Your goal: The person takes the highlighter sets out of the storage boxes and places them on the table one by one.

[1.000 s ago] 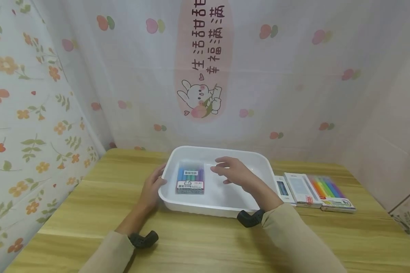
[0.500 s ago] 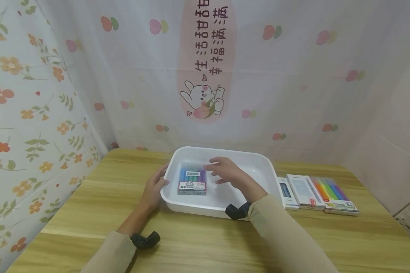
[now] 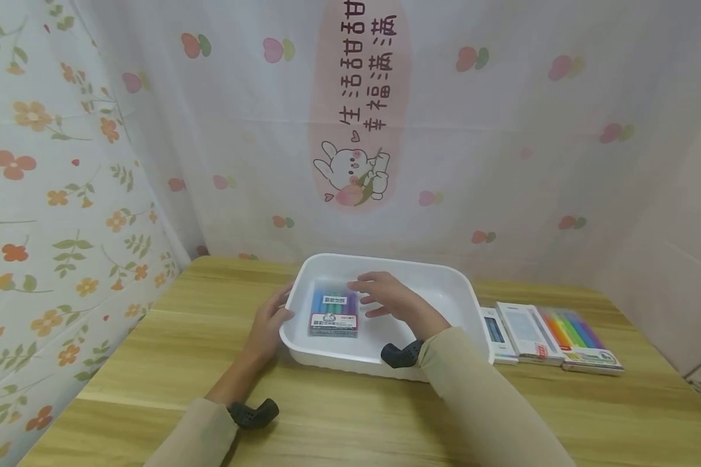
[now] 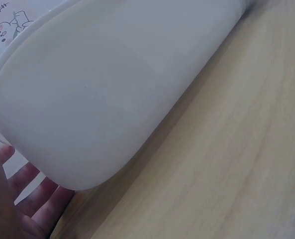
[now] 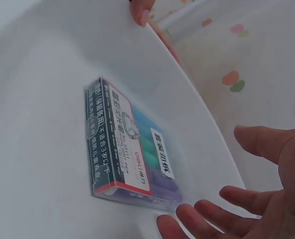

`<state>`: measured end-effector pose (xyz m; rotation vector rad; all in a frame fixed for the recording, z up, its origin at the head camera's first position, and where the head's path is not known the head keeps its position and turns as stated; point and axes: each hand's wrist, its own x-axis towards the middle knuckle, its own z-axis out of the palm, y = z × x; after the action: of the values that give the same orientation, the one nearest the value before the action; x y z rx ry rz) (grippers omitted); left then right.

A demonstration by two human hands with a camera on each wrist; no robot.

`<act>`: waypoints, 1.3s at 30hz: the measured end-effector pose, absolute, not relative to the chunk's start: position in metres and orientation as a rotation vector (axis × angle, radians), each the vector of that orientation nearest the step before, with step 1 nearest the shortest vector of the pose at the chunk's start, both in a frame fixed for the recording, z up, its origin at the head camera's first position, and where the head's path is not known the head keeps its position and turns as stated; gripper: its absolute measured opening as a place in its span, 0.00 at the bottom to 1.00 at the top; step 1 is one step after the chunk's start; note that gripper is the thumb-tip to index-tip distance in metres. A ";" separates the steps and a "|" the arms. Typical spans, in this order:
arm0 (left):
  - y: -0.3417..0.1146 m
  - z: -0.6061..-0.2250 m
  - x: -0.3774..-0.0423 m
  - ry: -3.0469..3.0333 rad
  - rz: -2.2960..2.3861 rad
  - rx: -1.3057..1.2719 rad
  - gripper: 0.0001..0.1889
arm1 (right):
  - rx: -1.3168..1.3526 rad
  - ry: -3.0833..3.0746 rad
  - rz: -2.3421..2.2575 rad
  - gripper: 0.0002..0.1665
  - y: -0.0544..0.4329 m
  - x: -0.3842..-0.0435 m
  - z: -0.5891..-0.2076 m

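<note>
A white plastic tray [image 3: 333, 363] sits on the wooden table. Inside it at the left lies a clear pack of highlighters [image 3: 334, 316] in blue, green and purple, with a white and dark label. My left hand [image 3: 269, 324] grips the tray's left side; its thumb is over the rim and its fingers are against the outer wall. Over the inside of the tray hovers my right hand [image 3: 390, 299], just right of the highlighter pack. In the right wrist view its fingers [image 5: 242, 219] are spread, apart from the pack, and hold nothing.
Right of the tray, three flat packs lie side by side: a white box with a dark window [image 3: 498, 334], a white box with a pale window [image 3: 528, 331] and a rainbow-coloured pack [image 3: 581, 337]. A printed curtain [image 3: 257, 162] hangs behind the table.
My right hand has moved left inside the tray, closer to the highlighter pack. My left hand keeps its hold on the tray's side. The head view has shifted slightly.
</note>
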<state>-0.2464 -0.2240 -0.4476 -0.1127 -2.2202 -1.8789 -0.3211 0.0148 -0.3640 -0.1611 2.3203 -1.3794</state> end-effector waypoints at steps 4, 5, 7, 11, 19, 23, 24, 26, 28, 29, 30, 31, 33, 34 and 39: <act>-0.224 -0.447 -0.247 -2.226 -1.880 -0.101 0.29 | -0.159 2.310 -1.385 0.39 0.014 -0.325 -0.367; -0.224 -0.447 -0.247 -2.226 -1.879 -0.098 0.29 | -0.158 2.308 -1.386 0.39 0.014 -0.326 -0.367; -0.225 -0.449 -0.248 -2.228 -1.876 -0.098 0.30 | -0.148 2.299 -1.393 0.39 0.013 -0.327 -0.368; -0.224 -0.452 -0.249 -2.228 -1.871 -0.100 0.29 | -0.129 2.277 -1.396 0.40 0.010 -0.326 -0.368; -0.222 -0.451 -0.247 -2.230 -1.887 -0.090 0.30 | -0.119 2.269 -1.387 0.43 0.004 -0.326 -0.369; -0.222 -0.450 -0.247 -2.236 -1.882 -0.101 0.29 | -0.091 2.261 -1.393 0.45 0.000 -0.328 -0.372; -0.223 -0.450 -0.247 -2.237 -1.879 -0.104 0.29 | -0.087 2.261 -1.393 0.45 -0.001 -0.329 -0.373; -0.223 -0.450 -0.246 -2.240 -1.875 -0.115 0.29 | -0.076 2.253 -1.405 0.46 -0.001 -0.330 -0.374; -0.223 -0.450 -0.246 -2.242 -1.875 -0.113 0.29 | -0.067 2.243 -1.420 0.47 -0.002 -0.330 -0.376; -0.222 -0.451 -0.246 -2.241 -1.874 -0.110 0.29 | -0.063 2.236 -1.425 0.47 -0.002 -0.331 -0.376; -0.222 -0.450 -0.246 -2.239 -1.876 -0.109 0.29 | -0.059 2.228 -1.433 0.47 -0.003 -0.331 -0.377; -0.222 -0.450 -0.246 -2.236 -1.877 -0.107 0.30 | -0.052 2.215 -1.445 0.47 -0.003 -0.331 -0.378; -0.222 -0.450 -0.245 -2.228 -1.875 -0.107 0.30 | -0.038 2.192 -1.462 0.46 -0.003 -0.332 -0.378; -0.222 -0.449 -0.245 -2.225 -1.875 -0.105 0.30 | -0.031 2.178 -1.471 0.46 -0.003 -0.332 -0.378; -0.222 -0.450 -0.246 -2.234 -1.868 -0.102 0.29 | 0.016 2.125 -1.520 0.44 -0.004 -0.334 -0.378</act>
<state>-0.2465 -0.2220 -0.4499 -0.1020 -2.2339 -1.8678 -0.3337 -0.0036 -0.3779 0.0155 2.1248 -1.5202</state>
